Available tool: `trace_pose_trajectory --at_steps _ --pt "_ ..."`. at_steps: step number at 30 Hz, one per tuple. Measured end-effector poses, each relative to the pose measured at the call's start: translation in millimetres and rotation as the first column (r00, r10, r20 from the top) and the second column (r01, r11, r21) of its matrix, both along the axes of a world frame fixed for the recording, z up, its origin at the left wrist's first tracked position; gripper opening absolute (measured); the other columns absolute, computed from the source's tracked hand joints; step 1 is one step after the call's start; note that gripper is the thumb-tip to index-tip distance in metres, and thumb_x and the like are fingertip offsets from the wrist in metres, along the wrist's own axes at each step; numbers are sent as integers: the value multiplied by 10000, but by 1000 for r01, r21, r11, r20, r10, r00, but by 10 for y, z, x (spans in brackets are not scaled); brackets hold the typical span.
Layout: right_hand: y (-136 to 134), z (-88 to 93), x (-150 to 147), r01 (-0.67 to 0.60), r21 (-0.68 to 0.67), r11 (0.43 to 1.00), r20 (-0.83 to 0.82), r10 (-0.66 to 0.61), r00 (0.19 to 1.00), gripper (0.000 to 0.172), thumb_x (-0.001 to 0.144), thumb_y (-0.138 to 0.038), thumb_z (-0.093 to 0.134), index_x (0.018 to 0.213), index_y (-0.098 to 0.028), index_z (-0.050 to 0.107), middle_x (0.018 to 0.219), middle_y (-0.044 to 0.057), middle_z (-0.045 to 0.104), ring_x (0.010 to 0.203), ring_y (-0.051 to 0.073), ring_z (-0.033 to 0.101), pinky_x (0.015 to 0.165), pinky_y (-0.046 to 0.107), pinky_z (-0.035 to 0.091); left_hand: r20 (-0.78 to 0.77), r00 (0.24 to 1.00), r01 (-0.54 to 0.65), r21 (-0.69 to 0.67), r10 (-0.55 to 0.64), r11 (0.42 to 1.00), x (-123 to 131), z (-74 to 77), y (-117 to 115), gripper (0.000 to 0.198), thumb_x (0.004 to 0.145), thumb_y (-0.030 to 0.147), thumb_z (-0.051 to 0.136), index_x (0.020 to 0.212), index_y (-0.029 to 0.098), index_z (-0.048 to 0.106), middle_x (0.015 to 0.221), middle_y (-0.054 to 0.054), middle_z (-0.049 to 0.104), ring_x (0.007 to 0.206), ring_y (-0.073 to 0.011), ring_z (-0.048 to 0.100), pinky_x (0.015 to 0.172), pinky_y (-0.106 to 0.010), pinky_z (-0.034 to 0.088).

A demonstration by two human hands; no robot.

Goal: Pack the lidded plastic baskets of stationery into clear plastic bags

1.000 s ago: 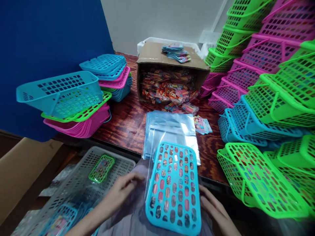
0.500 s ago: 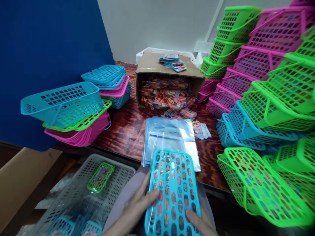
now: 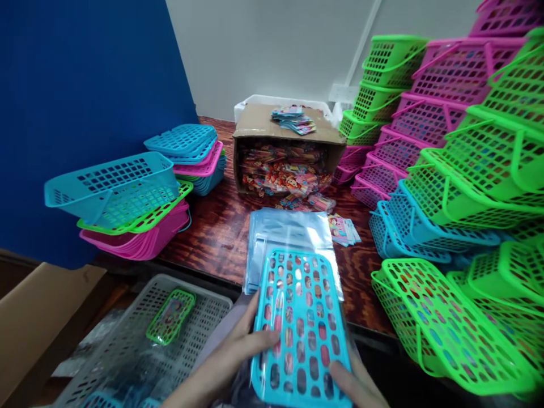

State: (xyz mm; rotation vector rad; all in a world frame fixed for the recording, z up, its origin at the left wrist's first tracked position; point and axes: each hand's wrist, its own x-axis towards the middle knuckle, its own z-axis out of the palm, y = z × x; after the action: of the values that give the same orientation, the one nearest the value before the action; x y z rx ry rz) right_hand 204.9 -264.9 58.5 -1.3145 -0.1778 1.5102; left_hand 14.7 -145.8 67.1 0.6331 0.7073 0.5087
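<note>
A dark wooden table [image 3: 212,226] is standing against a white wall [image 3: 272,51], with a deep blue panel [image 3: 85,85] rising at the left under even light.

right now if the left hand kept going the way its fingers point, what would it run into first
The left hand lies with its fingers pointing right, already on the blue basket. Going on, it would likely slide across the basket toward the right hand; depth is unclear.

one cardboard box [image 3: 289,127] — one grey crate [image 3: 140,334]
</note>
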Motion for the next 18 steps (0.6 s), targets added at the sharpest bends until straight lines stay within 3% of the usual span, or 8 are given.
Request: trace_pose_trajectory --at_steps 4,6,10,13,16,18 --pt "431 271 237 56 210 976 14 -61 998 710 775 -698 621 1385 -349 526 1375 72 601 1256 328 557 981 526 469 45 996 -82 21 81 996 226 116 378 729 740 270 771 1412 235 489 1250 -121 677 1089 -346 673 931 -469 544" --pt "594 317 302 80 283 956 1 -83 997 678 828 -722 527 1401 -361 499 1391 63 586 1217 301 579 920 492 503 47 990 -133 9 133 991 344 158 560 644 748 303 763 1341 166 553 1167 -149 709 1012 -350 700 865 -457 574" --pt "717 139 348 118 290 950 -26 -115 993 486 803 -509 714 1218 -269 640 1108 83 720 878 230 672 632 308 509 69 970 -233 8 232 972 489 185 814 585 762 296 749 1291 119 571 1095 -151 729 952 -326 716 834 -428 587" --pt "717 -36 349 176 233 956 -14 -178 984 340 738 -391 803 985 -180 699 862 76 727 719 177 643 566 245 458 74 943 -328 59 324 943 526 130 900 633 769 284 749 1347 178 515 1124 -114 722 917 -295 725 816 -417 593" --pt "725 -74 280 220 222 950 4 -227 974 286 754 -425 780 851 -167 704 822 67 698 770 189 635 599 258 481 68 915 -404 111 398 908 558 25 927 667 763 295 759 1366 207 488 1175 -103 701 928 -276 720 817 -395 587" --pt "759 -34 184 159 254 954 0 -165 986 298 787 -455 742 892 -177 716 933 88 699 906 226 636 682 298 511 70 897 -442 151 437 884 592 -54 926 674 764 307 763 1369 210 482 1212 -105 682 977 -270 703 841 -377 572"
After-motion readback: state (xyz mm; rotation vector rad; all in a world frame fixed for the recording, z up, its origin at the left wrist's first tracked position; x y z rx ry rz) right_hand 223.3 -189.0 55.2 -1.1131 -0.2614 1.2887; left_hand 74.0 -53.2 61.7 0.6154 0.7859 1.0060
